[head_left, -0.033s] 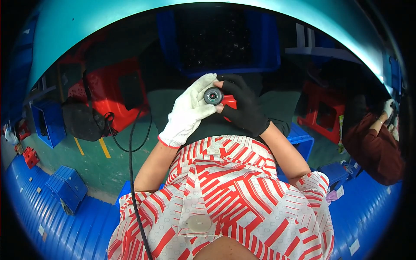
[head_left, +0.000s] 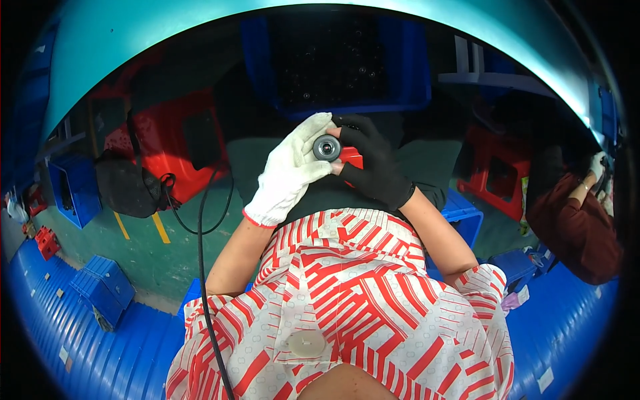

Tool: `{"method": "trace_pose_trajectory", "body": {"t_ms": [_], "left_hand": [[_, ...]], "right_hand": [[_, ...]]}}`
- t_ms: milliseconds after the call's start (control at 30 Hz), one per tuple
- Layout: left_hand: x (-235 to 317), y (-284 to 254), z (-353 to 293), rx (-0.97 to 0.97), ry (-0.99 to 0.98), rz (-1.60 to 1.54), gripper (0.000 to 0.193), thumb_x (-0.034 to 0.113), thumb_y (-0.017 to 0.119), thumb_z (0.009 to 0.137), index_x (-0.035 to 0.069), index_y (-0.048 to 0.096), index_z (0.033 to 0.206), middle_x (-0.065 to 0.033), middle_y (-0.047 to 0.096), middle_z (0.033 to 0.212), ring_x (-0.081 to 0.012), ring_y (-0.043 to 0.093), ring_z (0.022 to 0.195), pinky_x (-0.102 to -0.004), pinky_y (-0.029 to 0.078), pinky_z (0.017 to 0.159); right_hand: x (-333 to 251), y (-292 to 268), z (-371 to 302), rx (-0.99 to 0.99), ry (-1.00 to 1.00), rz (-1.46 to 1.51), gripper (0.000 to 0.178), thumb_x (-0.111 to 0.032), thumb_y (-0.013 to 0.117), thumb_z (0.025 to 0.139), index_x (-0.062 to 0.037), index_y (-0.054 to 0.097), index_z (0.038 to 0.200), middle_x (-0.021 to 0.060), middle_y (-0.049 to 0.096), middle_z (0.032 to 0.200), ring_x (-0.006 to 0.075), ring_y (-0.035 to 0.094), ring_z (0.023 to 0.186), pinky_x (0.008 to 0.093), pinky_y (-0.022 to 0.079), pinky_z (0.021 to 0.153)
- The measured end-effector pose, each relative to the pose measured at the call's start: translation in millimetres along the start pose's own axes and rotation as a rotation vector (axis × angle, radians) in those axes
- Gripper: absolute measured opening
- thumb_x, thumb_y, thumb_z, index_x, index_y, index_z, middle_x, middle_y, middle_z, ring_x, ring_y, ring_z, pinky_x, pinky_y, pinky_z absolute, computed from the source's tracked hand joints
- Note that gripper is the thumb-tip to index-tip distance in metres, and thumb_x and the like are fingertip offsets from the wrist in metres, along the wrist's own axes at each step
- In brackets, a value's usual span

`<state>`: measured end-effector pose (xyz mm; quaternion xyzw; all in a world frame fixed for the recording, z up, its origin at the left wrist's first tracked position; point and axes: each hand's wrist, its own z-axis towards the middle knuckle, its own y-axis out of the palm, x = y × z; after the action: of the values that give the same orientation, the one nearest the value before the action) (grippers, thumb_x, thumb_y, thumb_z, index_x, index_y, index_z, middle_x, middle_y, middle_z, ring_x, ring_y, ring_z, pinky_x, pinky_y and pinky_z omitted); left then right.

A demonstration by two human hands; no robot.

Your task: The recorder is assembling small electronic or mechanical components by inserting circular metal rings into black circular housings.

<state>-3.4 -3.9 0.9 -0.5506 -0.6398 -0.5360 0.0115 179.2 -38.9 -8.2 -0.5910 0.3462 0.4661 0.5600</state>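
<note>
A small round dark part (head_left: 327, 148), wheel-like with a grey ring and a shiny centre with a hole, is held between both hands in front of my body. My left hand (head_left: 292, 163), in a white knitted glove with a red cuff, closes on its left side with fingers above and thumb below. On the other side, my right hand (head_left: 373, 160), in a black glove with bare fingertips, pinches its right edge. The part's round face is turned up; its underside is hidden.
Beyond my hands, a blue bin (head_left: 347, 107) holds many small dark parts. Red stools (head_left: 177, 150) stand left and right, with a black bag (head_left: 127, 183) on the left. A black cable (head_left: 202, 267) hangs beside my left arm. A co-worker in a dark red sleeve (head_left: 580, 227) sits far right.
The round part has tilted slightly between my fingers, so its ring looks greyer. Both hands stay almost in place.
</note>
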Motion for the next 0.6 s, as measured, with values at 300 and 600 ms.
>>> {"method": "trace_pose_trajectory", "body": {"t_ms": [300,600], "left_hand": [[1.4,3.1,-0.5,0.048,0.035,0.142,0.074,-0.013,0.062,0.072,-0.004,0.030,0.139,-0.0201,0.041,0.134,-0.0279,0.046,0.123,-0.0365,0.049,0.094],[-17.0,-19.8,8.3,0.240,0.118,0.118,0.069,0.009,0.067,0.081,-0.005,0.029,0.137,-0.0195,0.042,0.133,-0.0278,0.052,0.115,-0.0311,0.045,0.093]], "right_hand": [[6.1,6.1,-1.5,-0.016,0.047,0.014,0.044,-0.012,0.073,0.076,-0.0083,0.058,0.117,0.0143,0.049,0.123,0.0320,0.055,0.108,0.0367,0.046,0.090],[6.1,-15.4,21.8,0.094,0.078,-0.349,0.060,-0.026,0.071,0.077,-0.0087,0.048,0.130,0.0186,0.053,0.105,0.0333,0.054,0.092,0.0399,0.044,0.081]]}}
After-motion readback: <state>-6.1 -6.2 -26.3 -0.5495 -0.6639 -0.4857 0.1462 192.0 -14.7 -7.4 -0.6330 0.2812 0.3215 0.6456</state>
